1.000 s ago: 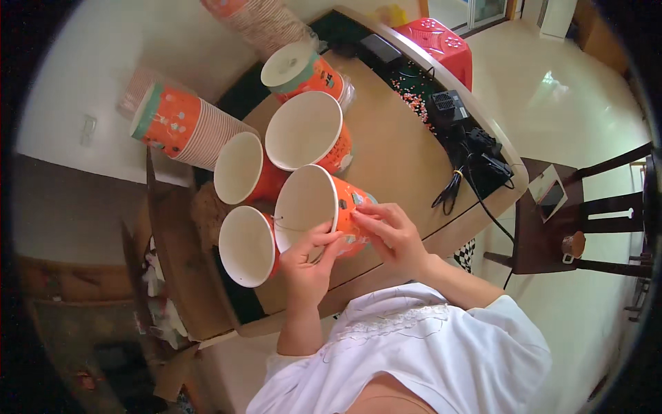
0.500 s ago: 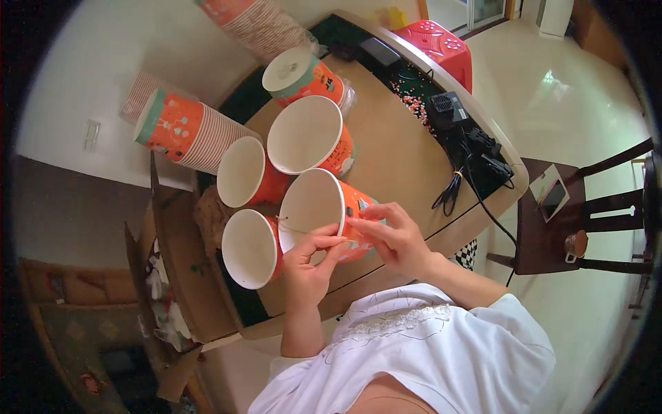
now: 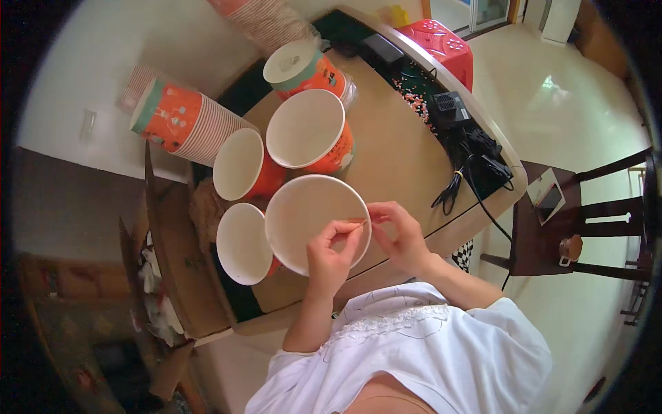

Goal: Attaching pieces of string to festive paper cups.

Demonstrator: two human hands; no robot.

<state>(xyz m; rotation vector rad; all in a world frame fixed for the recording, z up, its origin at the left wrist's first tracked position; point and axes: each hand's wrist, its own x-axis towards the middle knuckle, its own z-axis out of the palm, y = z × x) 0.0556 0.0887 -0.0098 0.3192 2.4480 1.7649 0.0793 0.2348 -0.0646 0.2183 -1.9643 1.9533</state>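
Observation:
The large paper bucket (image 3: 293, 214), white inside, is tilted so its wide mouth faces me. My left hand (image 3: 329, 259) reaches in over the near rim, thumb and forefinger pinched at the inner wall on the right. A thin cord, seen trailing from these fingers earlier, is mostly hidden now. Outside that same wall, my right hand (image 3: 403, 238) has its fingers closed against the bucket just below the rim. Touching or close behind stand more orange paper buckets: a small one (image 3: 241, 245) at left, another (image 3: 238, 165) farther back, and a large one (image 3: 303, 127).
Stacked orange buckets (image 3: 183, 124) lean at the back left, beside an open cardboard box (image 3: 183, 255). Another bucket (image 3: 293, 62) stands farther back. Along the table's right edge lie black cables (image 3: 452, 190), an adapter (image 3: 449, 107) and scattered small beads (image 3: 414, 103).
The front bucket has turned its mouth toward me, hiding its printed side. My left hand has shifted right to the wall, and my right hand has moved slightly right.

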